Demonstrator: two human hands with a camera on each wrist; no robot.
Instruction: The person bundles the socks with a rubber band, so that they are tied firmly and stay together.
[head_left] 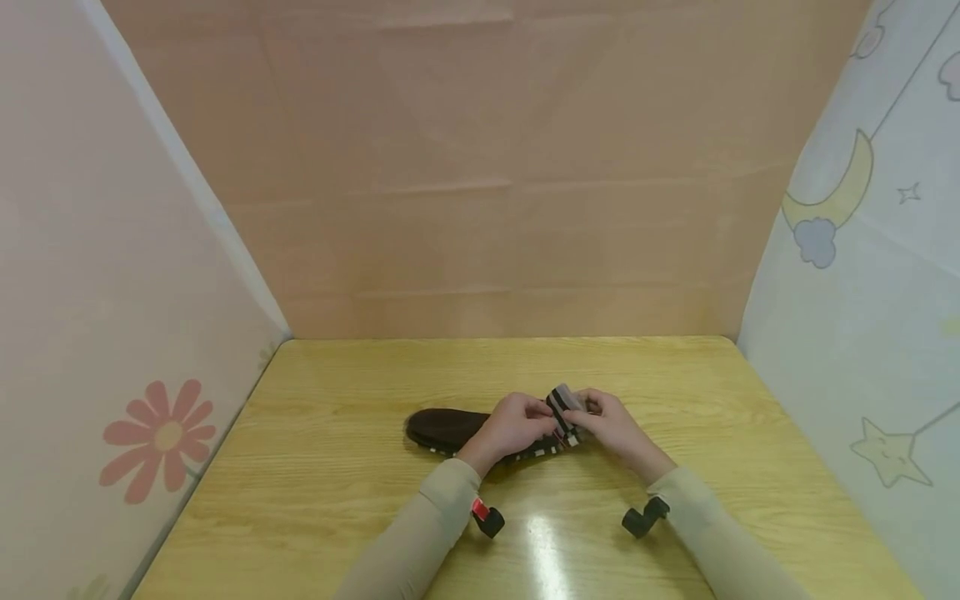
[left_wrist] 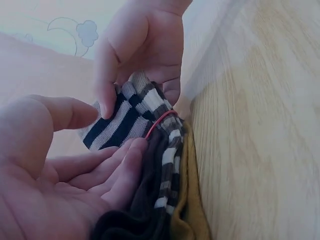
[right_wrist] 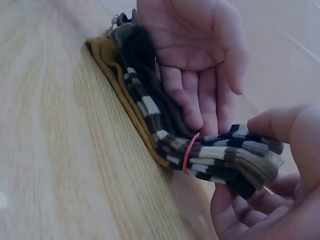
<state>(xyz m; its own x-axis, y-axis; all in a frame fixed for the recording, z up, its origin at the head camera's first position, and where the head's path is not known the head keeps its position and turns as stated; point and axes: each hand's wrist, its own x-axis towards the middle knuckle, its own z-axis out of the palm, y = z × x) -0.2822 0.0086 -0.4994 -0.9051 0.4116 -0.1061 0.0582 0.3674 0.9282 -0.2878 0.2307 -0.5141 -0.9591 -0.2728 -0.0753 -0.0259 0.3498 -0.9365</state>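
Note:
A bundle of socks [head_left: 444, 427] lies lengthwise on the table, dark brown on top. From the side it shows dark, black-and-white patterned and mustard [right_wrist: 112, 67] layers. Around it, close to the striped end [right_wrist: 245, 155], runs a thin red elastic band [right_wrist: 190, 152]. My right hand [head_left: 611, 425] grips that striped end, thumb on one side and fingers on the other. Beside the band, fairly straight fingertips of my left hand [head_left: 512, 425] touch the socks, its thumb standing apart in the left wrist view. Much of the bundle's middle is hidden behind the left hand in the head view.
The wood-grain table [head_left: 337, 500] reaches back to a tan paper wall [head_left: 450, 208]. White patterned panels stand on the left [head_left: 112, 250] and right [head_left: 840, 350]. Dark wrist-camera mounts sit on the left cuff [head_left: 489, 521] and right cuff [head_left: 643, 518].

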